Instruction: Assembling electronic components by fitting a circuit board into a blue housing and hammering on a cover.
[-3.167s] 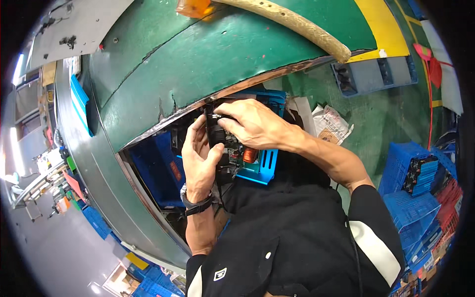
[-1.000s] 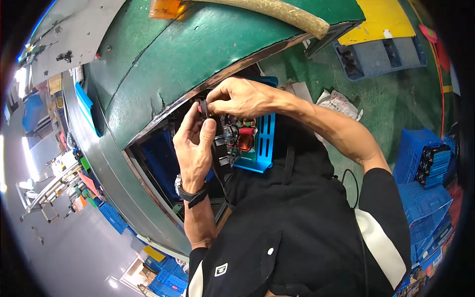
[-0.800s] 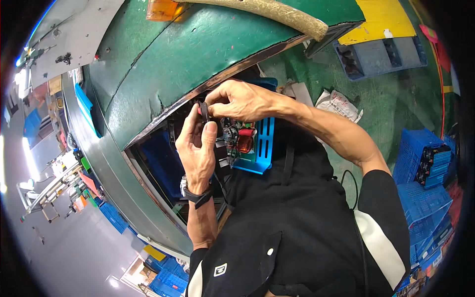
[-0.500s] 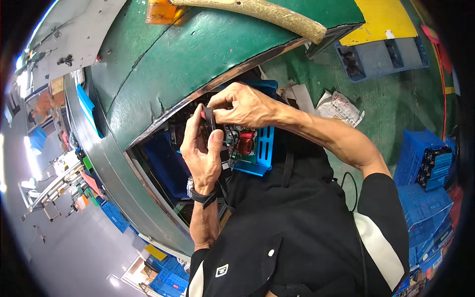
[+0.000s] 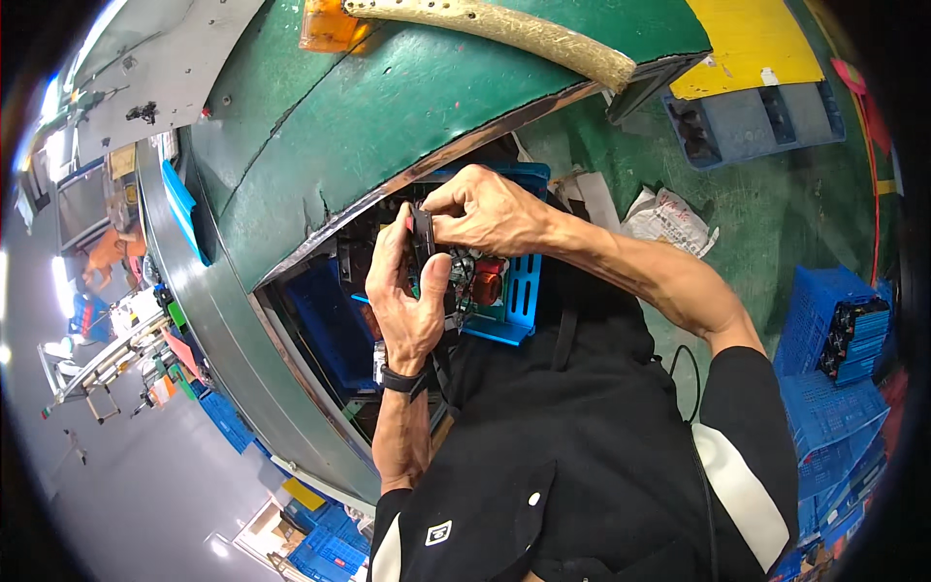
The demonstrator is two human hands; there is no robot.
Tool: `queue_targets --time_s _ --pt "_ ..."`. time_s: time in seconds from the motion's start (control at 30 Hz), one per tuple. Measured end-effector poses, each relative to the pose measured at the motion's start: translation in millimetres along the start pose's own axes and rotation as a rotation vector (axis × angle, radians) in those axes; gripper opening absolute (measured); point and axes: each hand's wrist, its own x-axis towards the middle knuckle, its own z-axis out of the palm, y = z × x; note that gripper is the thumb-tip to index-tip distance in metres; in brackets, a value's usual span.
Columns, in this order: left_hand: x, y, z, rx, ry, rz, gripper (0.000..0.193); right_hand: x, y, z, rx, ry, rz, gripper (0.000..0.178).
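Over the last second the hands have drawn the black part (image 5: 423, 235) slightly lower and toward the body, so it sits just off the edge of the tabletop (image 5: 436, 107), beside the blue frame (image 5: 524, 296) with its coil (image 5: 488, 284). The left hand (image 5: 405, 310) is half curled, holding the part between thumb and fingers, while the right hand (image 5: 495, 213) is bent into a near-closed pinch at its other face, its tips too hidden to tell whether they grip. The shift looks small, so the work seems still centred on this part.
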Motion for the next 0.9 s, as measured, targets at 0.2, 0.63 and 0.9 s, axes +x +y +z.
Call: queue_targets --time_s 0.2,0.63,0.9 --pt "3.1 4.6 1.3 0.027 0.005 0.002 0.067 2.2 -2.3 -2.5 -0.011 -0.024 -0.059 0.025" --pt "-2.7 -2.5 4.1 -0.022 0.084 0.024 0.066 4.2 -4.4 -5.2 -0.059 -0.092 0.03 0.025" --pt "-5.5 -2.6 9.9 0.027 0.112 0.107 0.068 3.9 7.9 -3.5 0.075 -0.078 0.049 0.025"
